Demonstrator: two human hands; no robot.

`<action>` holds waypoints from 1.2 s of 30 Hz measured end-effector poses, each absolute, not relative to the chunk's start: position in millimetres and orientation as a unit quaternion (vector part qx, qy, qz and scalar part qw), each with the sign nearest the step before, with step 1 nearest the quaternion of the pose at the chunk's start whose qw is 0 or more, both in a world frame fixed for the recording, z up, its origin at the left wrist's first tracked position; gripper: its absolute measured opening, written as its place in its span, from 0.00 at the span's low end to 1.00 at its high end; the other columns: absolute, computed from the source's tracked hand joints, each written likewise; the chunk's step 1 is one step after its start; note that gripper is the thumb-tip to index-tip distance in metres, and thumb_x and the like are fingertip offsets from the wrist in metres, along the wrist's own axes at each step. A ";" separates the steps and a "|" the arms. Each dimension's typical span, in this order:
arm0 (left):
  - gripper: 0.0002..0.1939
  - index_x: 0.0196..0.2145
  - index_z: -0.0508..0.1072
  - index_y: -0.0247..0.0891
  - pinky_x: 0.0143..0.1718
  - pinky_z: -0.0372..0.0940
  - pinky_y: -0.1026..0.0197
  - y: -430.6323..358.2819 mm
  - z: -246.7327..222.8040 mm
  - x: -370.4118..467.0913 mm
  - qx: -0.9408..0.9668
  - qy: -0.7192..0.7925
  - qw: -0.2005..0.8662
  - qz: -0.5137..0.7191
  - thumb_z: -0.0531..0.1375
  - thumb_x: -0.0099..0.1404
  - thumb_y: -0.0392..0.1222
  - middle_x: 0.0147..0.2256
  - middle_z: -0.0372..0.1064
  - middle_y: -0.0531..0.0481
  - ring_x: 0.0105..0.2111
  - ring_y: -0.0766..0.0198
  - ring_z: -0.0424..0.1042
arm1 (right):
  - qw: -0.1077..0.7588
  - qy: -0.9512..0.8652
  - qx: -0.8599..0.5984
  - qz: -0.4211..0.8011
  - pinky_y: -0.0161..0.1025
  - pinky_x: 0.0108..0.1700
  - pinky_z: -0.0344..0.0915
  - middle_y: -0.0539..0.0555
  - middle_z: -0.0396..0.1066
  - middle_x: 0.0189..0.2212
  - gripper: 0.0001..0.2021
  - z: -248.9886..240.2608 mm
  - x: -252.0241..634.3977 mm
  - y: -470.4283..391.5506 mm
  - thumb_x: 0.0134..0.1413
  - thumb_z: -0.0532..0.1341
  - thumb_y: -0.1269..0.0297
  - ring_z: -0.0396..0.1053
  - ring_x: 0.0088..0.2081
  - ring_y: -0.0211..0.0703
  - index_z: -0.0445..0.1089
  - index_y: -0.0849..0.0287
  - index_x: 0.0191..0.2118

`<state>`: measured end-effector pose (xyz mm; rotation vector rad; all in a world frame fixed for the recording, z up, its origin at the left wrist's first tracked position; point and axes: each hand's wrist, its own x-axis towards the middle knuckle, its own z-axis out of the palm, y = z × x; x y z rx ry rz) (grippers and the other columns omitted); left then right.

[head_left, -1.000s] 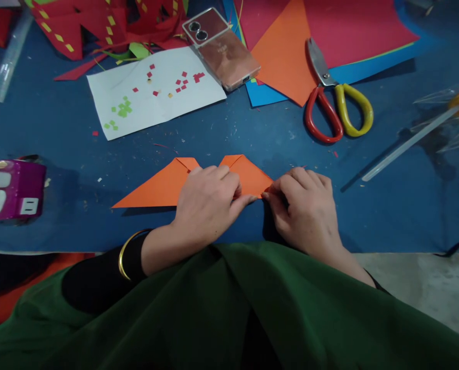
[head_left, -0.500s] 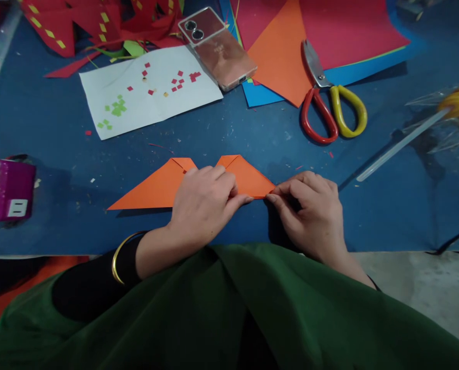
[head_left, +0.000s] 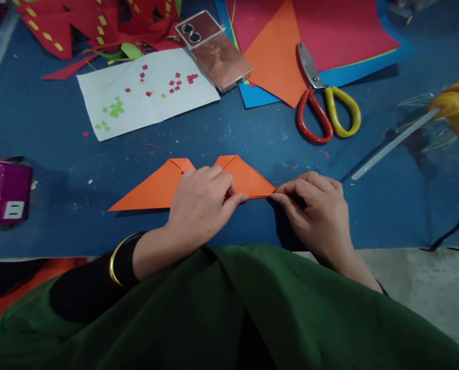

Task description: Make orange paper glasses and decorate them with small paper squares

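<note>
A folded sheet of orange paper (head_left: 152, 191) lies near the front edge of the blue table, with a notch in its upper edge and a long point at either side. My left hand (head_left: 200, 203) rests across its middle, thumb and curled fingers closed on the lower edge; the hand hides the centre of the sheet. At the right-hand tip, my right hand (head_left: 316, 210) pinches the paper between thumb and forefinger. Beyond the paper lie scissors (head_left: 314, 79) with one red and one yellow handle, their blades slightly apart.
A white sheet (head_left: 136, 110) carries small red and green paper squares, with a phone (head_left: 223, 56) on its corner. Coloured sheets (head_left: 345, 31) and red cut-outs (head_left: 55, 31) lie at the back. A purple box-like object (head_left: 9, 192) stands left, a glue gun (head_left: 458, 105) right.
My right hand has slid slightly right along the lower edge to the paper's tip, still pinching. My left hand stays on the sheet. The whole view has shifted a little.
</note>
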<state>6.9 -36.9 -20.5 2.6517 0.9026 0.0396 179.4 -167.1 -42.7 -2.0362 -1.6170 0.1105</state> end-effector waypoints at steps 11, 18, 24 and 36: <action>0.16 0.26 0.69 0.38 0.35 0.54 0.55 -34.8 -20.8 5.6 0.931 0.314 0.185 0.020 0.64 0.67 0.50 0.28 0.70 0.50 0.32 0.58 0.69 | 0.218 -0.575 -0.787 0.045 0.46 0.43 0.56 0.53 0.69 0.31 0.06 -39.9 173.0 -160.6 0.60 0.61 0.66 0.66 0.35 0.47 0.67 0.57 0.31; 0.17 0.26 0.68 0.38 0.35 0.54 0.56 -36.0 -20.6 6.1 0.933 0.316 0.170 0.023 0.63 0.68 0.50 0.28 0.70 0.49 0.32 0.58 0.69 | 0.249 -0.565 -0.785 0.038 0.46 0.44 0.57 0.53 0.69 0.31 0.07 -45.1 173.1 -164.3 0.62 0.61 0.62 0.66 0.36 0.47 0.67 0.57 0.32; 0.17 0.26 0.67 0.39 0.35 0.54 0.56 -36.0 -20.9 5.3 0.934 0.312 0.173 0.030 0.63 0.68 0.50 0.28 0.70 0.50 0.32 0.58 0.69 | 0.254 -0.547 -0.797 0.042 0.47 0.44 0.58 0.52 0.69 0.31 0.06 -43.0 172.4 -166.4 0.62 0.61 0.65 0.67 0.36 0.47 0.68 0.56 0.32; 0.18 0.25 0.66 0.39 0.33 0.53 0.55 -33.2 -19.8 5.7 0.932 0.311 0.187 0.018 0.64 0.67 0.49 0.27 0.69 0.50 0.31 0.58 0.67 | 0.245 -0.533 -0.809 0.035 0.49 0.45 0.60 0.53 0.71 0.32 0.03 -45.1 178.9 -167.3 0.60 0.61 0.67 0.69 0.37 0.49 0.69 0.56 0.34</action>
